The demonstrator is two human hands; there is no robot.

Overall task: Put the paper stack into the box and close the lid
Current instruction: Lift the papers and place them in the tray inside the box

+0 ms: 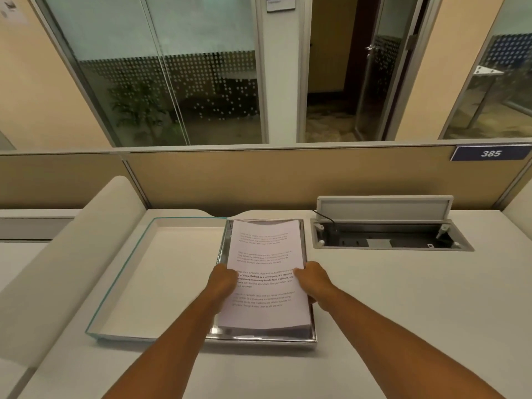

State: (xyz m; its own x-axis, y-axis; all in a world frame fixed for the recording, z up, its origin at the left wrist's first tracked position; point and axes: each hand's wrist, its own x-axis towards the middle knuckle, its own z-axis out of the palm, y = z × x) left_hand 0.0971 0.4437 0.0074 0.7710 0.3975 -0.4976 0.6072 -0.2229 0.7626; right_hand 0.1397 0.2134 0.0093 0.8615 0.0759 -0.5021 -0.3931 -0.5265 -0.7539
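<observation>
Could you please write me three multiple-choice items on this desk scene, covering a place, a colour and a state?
1. Where does the open lid lie relative to the box?
A. To its left
B. To its right
C. On top of it

2. What colour is the lid's edge trim?
A. Red
B. Teal
C. Black

3. What is the state of the paper stack?
A. Lying alone on the desk
B. Sealed under the lid
C. Held by both hands over the box

Answers: 1 A, the lid lies flat against the box's left side. 2 B, a teal line runs along its rim. 3 C, the left hand and right hand grip its sides, with the box's silvery rim showing around it.
</observation>
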